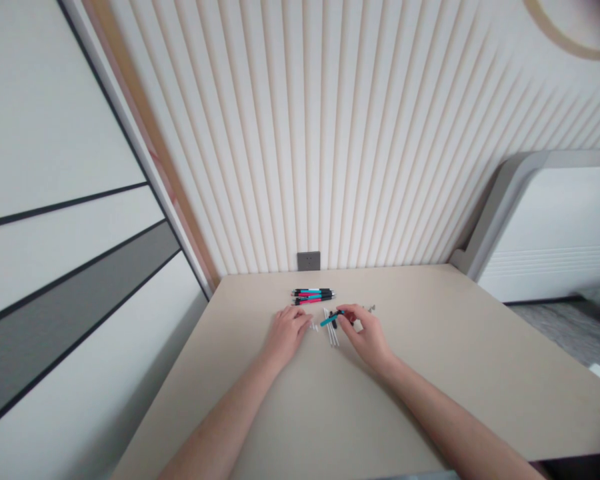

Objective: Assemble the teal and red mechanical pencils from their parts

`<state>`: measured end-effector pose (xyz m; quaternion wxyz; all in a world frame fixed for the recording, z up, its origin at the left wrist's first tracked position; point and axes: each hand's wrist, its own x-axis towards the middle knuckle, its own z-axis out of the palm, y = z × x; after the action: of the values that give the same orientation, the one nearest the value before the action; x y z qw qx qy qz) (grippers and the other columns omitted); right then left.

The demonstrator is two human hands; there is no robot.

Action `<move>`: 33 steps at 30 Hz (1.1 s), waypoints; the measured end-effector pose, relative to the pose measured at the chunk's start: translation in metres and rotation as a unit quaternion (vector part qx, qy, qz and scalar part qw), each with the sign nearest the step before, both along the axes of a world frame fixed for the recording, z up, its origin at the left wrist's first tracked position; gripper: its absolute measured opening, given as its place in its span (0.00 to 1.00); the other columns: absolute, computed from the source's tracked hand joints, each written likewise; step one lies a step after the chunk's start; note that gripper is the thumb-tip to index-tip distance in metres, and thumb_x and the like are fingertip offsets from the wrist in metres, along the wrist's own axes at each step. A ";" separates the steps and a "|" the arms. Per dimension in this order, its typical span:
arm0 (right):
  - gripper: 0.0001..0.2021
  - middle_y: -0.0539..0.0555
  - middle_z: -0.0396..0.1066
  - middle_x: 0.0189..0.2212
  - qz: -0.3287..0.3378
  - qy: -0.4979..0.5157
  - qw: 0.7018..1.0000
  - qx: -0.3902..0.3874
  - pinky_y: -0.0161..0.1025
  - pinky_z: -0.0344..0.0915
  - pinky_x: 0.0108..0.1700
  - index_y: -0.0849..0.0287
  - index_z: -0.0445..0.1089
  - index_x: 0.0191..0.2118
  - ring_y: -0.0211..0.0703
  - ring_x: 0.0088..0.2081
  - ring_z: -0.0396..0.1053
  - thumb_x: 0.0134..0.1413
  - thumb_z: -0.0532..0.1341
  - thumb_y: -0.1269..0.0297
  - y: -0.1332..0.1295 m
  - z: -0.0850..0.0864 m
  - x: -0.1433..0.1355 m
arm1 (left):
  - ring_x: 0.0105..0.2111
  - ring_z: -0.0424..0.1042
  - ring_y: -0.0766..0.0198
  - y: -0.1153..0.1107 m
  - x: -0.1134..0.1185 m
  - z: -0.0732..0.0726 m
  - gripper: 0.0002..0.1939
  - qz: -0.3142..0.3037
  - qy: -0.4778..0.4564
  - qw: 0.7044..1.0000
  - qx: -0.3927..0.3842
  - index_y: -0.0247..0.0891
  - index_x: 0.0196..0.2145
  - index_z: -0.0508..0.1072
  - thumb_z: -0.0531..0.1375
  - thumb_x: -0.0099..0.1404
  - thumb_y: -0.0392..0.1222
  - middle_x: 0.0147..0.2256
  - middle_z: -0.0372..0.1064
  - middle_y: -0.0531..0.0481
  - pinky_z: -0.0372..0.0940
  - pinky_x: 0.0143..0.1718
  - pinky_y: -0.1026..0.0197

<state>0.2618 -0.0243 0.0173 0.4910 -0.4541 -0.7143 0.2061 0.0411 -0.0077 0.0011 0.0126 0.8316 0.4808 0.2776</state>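
Note:
My right hand pinches a teal pen barrel, which points down to the left. My left hand rests on the table beside a few small white pieces; whether its fingertips grip one is too small to tell. Between my hands lie several thin white refills, with small black parts near their upper ends. Small grey pieces sit just beyond my right hand. Behind my hands, several pens in black, teal and red lie side by side.
The beige table meets a ribbed wall with a dark socket. A white and grey cabinet stands at the left. To the right is a pale headboard.

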 end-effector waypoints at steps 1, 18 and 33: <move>0.11 0.53 0.72 0.30 -0.001 -0.002 1.000 0.004 0.39 0.65 0.38 0.59 0.71 0.41 0.42 0.32 0.68 0.59 0.56 0.60 0.000 -0.001 0.000 | 0.43 0.67 0.58 0.000 0.000 0.001 0.11 0.005 -0.018 1.000 0.004 0.42 0.44 0.75 0.55 0.68 0.40 0.39 0.70 0.46 0.61 0.44 0.54; 0.08 0.56 0.73 0.39 0.057 -0.227 0.937 0.257 0.40 0.62 0.41 0.56 0.69 0.45 0.41 0.39 0.69 0.61 0.57 0.68 -0.013 -0.010 -0.019 | 0.32 0.69 0.64 -0.027 0.012 0.018 0.22 -0.091 -0.454 0.830 -0.310 0.34 0.48 0.74 0.61 0.61 0.51 0.38 0.73 0.44 0.65 0.37 0.62; 0.12 0.60 0.69 0.48 0.094 -0.283 0.925 0.236 0.44 0.62 0.48 0.55 0.67 0.50 0.46 0.47 0.67 0.62 0.55 0.67 -0.016 -0.011 -0.018 | 0.32 0.71 0.63 -0.019 -0.046 0.021 0.16 0.113 -0.348 0.927 -0.077 0.35 0.45 0.74 0.57 0.61 0.42 0.38 0.72 0.45 0.68 0.38 0.59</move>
<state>0.2439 -0.0403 0.0065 0.3396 -0.2950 -0.8911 -0.0602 -0.0047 -0.0263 0.0217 0.2114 0.6191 0.5573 0.5113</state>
